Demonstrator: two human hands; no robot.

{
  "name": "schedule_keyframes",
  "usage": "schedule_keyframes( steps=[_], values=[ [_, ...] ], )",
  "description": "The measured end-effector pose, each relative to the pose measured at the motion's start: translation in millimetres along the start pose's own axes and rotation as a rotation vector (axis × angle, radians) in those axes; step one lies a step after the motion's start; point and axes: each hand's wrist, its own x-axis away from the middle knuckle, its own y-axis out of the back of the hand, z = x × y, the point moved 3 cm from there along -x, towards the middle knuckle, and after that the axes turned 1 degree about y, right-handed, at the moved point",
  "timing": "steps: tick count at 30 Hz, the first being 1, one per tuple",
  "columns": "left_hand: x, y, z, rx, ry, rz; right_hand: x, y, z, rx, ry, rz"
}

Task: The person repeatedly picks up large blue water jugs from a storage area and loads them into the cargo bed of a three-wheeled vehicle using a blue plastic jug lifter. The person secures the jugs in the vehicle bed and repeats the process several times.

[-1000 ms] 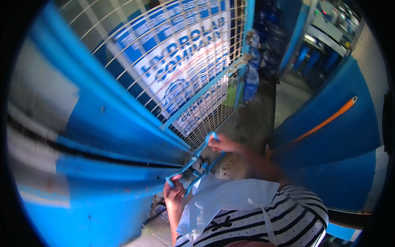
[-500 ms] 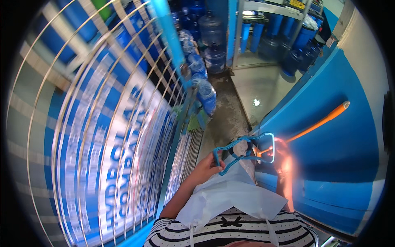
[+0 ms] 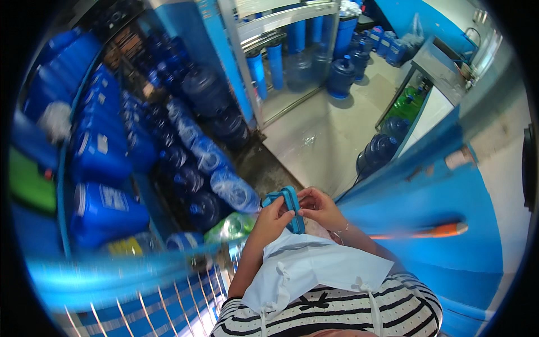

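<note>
In front of my chest I hold a teal plastic loop-shaped frame [image 3: 293, 208]; its exact kind I cannot make out. My left hand [image 3: 272, 221] is closed around its left side, thumb on top. The fingers of my right hand [image 3: 322, 209] are bent and pinch its right edge. Below both hands hangs my white apron [image 3: 314, 264], over a striped top. A bracelet circles my right wrist.
Several clear-wrapped blue bottles [image 3: 233, 190] and dark blue water jugs [image 3: 202, 208] crowd the left. Blue containers [image 3: 106, 151] fill a rack. Ahead, a glass door frame [image 3: 297, 109] borders a pale floor [image 3: 314, 146]. An orange handle [image 3: 443, 230] lies along the blue wall at right.
My view has turned, and the wire gate has swung to the lower left of it. My right hand has left the orange handle's side and come onto the teal frame, which now looks more bunched.
</note>
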Motion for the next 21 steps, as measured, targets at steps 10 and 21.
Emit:
schedule_keyframes(
  steps=[10,21],
  values=[
    [-256.9,71.5,-25.8,-0.217,0.001,0.511,-176.2,84.0,30.3,-0.066,0.137,-0.286],
    [-441.4,17.0,-29.8,-0.304,0.052,0.963,-251.9,202.1,42.8,-0.142,-0.022,-0.692]
  ],
)
